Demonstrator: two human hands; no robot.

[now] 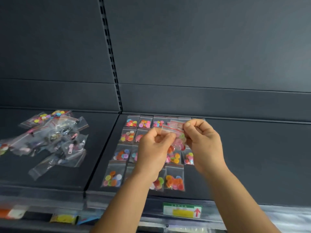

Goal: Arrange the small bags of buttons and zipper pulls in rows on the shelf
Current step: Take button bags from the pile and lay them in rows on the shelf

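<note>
Two hands, left hand point(152, 149), right hand point(202, 140), pinching blurred button bag point(176, 135), hiding rows beneath

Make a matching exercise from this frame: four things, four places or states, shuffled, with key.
Things:
1. loose pile of bags
2. rows of button bags
3. held bags
4. green price label

Places or states:
A. on the shelf's front edge, with a red arrow
B. pinched between both hands, above the rows
C. jumbled on the left shelf panel
D. laid flat in lines on the right shelf panel

Pairs: 1-C, 2-D, 3-B, 4-A

The left hand and right hand both grip the held bags.
</note>
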